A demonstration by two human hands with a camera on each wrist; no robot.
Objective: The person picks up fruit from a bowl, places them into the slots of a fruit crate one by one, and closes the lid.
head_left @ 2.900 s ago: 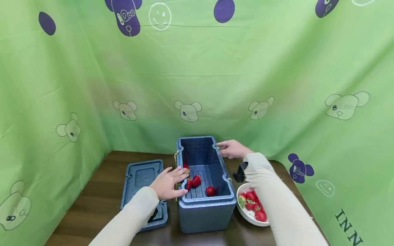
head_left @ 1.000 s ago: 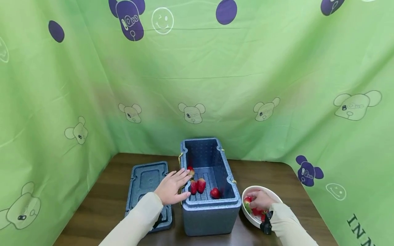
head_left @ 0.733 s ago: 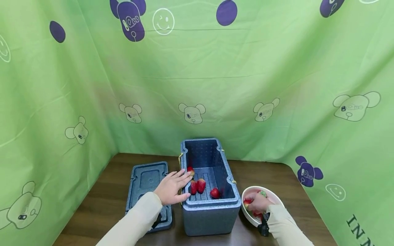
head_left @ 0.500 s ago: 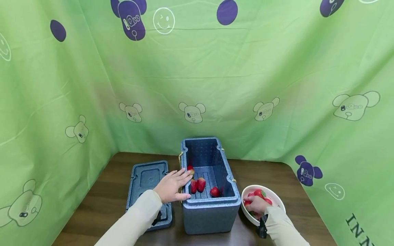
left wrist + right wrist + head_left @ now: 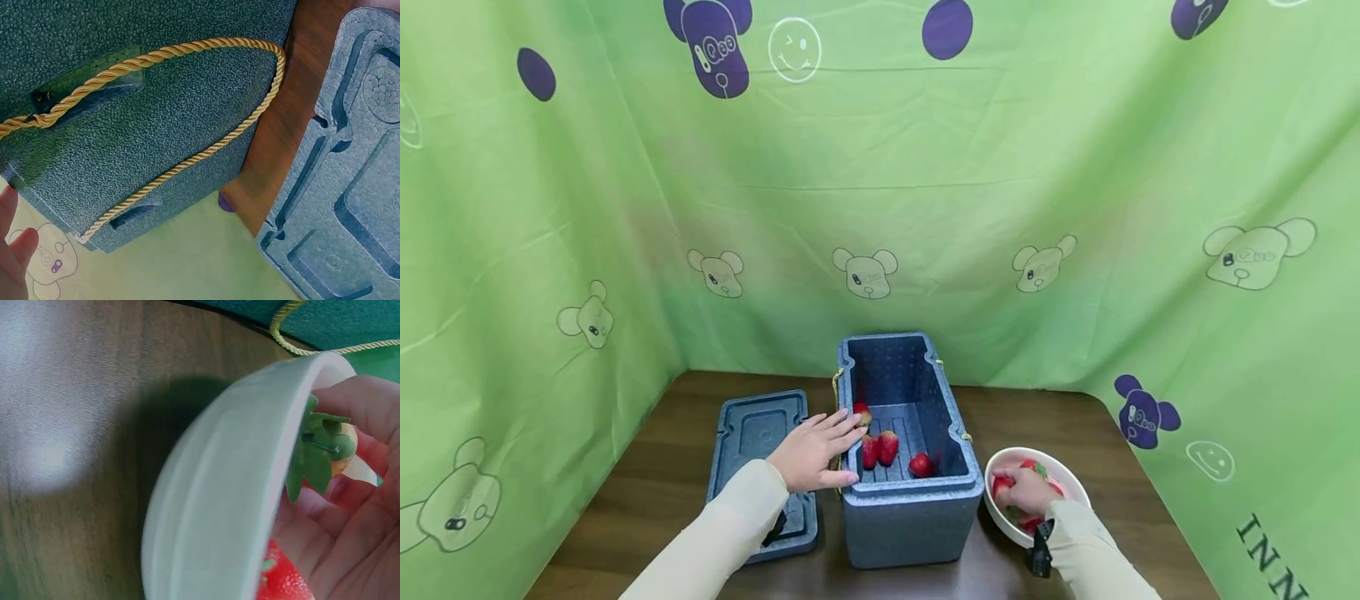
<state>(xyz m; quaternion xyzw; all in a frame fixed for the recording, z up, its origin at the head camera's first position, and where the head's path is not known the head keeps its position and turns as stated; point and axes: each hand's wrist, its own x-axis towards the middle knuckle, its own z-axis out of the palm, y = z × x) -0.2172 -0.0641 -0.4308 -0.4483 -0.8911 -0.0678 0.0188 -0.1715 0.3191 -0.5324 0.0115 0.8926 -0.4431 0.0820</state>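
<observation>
My left hand (image 5: 812, 456) rests with fingers spread over the left rim of a blue foam cooler box (image 5: 910, 529). In the left wrist view, only parts of its fingers show at the edge. Inside the box lie several strawberries (image 5: 888, 448) on the ribbed floor. My right hand (image 5: 1033, 492) reaches into a white bowl (image 5: 1079, 487) at the box's right. Its thumb and fingers curl round a strawberry (image 5: 320, 456) whose green leaves face the wrist camera. Another strawberry (image 5: 282, 575) sits lower in the bowl, partly hidden by its wall.
The box's blue lid (image 5: 758, 429) lies on the wooden table (image 5: 647, 467) at the left, partly under my left forearm. A twisted yellow rope handle (image 5: 187, 164) hangs along the box's side. Green printed cloth (image 5: 880, 208) encloses the table behind and at both sides.
My right hand has moved from the box's far right rim down into the bowl, where it shifted among the strawberries. My left hand has stayed on the left rim.
</observation>
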